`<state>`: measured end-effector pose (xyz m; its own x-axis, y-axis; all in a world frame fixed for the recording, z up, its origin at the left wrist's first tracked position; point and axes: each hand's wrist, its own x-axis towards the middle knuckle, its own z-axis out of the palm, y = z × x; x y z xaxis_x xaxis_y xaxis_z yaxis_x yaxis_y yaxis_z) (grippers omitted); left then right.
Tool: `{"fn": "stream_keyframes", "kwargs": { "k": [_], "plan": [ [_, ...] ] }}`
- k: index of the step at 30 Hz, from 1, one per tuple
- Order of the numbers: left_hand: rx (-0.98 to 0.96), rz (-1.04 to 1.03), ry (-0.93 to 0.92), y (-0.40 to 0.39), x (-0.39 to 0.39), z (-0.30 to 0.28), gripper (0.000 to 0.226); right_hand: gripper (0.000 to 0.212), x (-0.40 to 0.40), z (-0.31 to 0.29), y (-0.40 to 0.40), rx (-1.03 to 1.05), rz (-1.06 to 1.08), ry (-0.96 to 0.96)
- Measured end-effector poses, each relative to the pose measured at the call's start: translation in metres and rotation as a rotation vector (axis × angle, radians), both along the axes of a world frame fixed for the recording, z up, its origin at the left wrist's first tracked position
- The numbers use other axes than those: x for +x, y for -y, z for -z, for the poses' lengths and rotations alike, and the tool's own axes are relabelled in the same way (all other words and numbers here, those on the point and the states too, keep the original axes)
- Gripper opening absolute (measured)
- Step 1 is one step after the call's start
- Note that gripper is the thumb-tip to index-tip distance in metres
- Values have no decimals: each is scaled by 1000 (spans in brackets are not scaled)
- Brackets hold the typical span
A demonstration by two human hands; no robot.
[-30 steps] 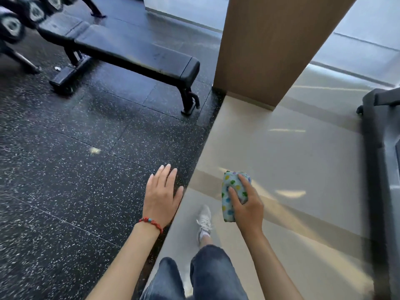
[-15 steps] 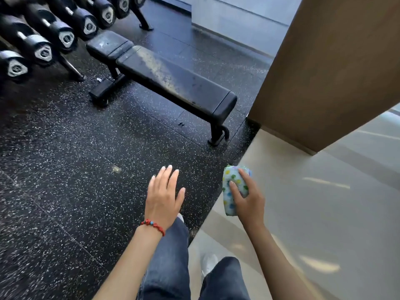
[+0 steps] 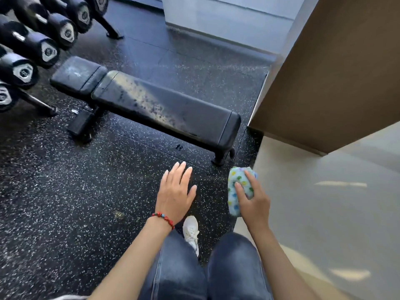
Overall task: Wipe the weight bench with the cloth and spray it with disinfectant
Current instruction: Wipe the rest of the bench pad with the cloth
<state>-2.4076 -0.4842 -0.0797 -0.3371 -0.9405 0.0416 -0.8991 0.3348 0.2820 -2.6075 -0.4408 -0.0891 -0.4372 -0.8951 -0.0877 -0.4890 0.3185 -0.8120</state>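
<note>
Head view. One weight bench (image 3: 151,102), black, two pads, lying flat on speckled rubber floor (image 3: 86,191), ahead of both hands and apart from them. Long pad shows a pale dusty smear along its top. Bench's near foot sits just ahead of the right hand.

Right hand (image 3: 252,204): fingers curled round one bunched cloth (image 3: 237,189), pale blue with coloured dots, held in the air. Left hand (image 3: 176,191): fingers straight and spread, palm down, holding nothing; red bead bracelet (image 3: 163,218) on its wrist.

Dumbbells (image 3: 43,40) on a rack, far left of the left hand; six ends visible, more cut off by the frame.

Bare floor lies between left hand and bench. Right of the right hand the rubber ends at a pale smooth floor (image 3: 324,213); a wooden column (image 3: 335,72) stands beyond, close to the bench's end.
</note>
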Motion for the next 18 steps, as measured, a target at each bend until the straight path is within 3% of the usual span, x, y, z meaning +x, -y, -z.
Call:
{"fn": "stream_keyframes", "kwargs": {
  "k": [18],
  "plan": [
    [76,104,1,173,-58,64,48,39,-48,56,149,81,207,44]
  ]
}}
